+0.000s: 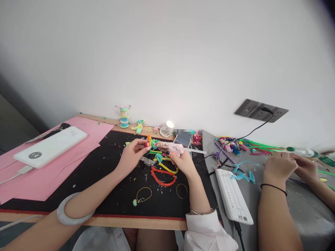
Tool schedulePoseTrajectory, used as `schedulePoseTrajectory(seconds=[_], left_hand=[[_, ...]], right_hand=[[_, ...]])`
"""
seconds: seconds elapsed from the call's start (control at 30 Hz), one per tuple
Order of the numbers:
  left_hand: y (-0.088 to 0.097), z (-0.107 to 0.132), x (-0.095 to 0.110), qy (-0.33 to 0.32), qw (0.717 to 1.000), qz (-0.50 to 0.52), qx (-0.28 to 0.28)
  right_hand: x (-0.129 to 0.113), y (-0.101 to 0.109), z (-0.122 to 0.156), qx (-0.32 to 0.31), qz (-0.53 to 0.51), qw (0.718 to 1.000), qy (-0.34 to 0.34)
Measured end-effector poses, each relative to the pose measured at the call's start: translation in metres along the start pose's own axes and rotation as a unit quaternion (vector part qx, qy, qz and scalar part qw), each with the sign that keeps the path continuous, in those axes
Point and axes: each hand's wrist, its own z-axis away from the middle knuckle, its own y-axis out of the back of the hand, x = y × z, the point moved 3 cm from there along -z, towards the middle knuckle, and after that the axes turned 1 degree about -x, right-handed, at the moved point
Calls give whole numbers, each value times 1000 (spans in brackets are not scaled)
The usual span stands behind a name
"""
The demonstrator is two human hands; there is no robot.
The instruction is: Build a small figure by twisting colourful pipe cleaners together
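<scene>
Near edge, left hand (132, 153) pinches small multicoloured pipe-cleaner figure (151, 143), right hand (183, 161) clamped on pink glue gun (175, 148): gluing step, next needs steady nozzle contact.

A blurred patch (183, 132) hides something behind the hands.

Glossy white plastic power bank (51, 146) on matt pink paper (86, 130), black mat (104, 195).

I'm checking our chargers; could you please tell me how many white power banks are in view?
2: one power bank on the pink paper at far left, another on the grey surface beside the co-worker's arm. Others may be hidden.
</scene>
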Motion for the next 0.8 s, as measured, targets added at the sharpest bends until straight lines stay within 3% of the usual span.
schedulePoseTrajectory(seconds=[0.43,0.8], left_hand=[[1,-1,-1,12,999,33,13],[-1,0,-4,74,994,83,-4]], right_hand=[[4,-1,1,-7,9,1000,-9],[-2,1,2,-4,3,1000,-9]])
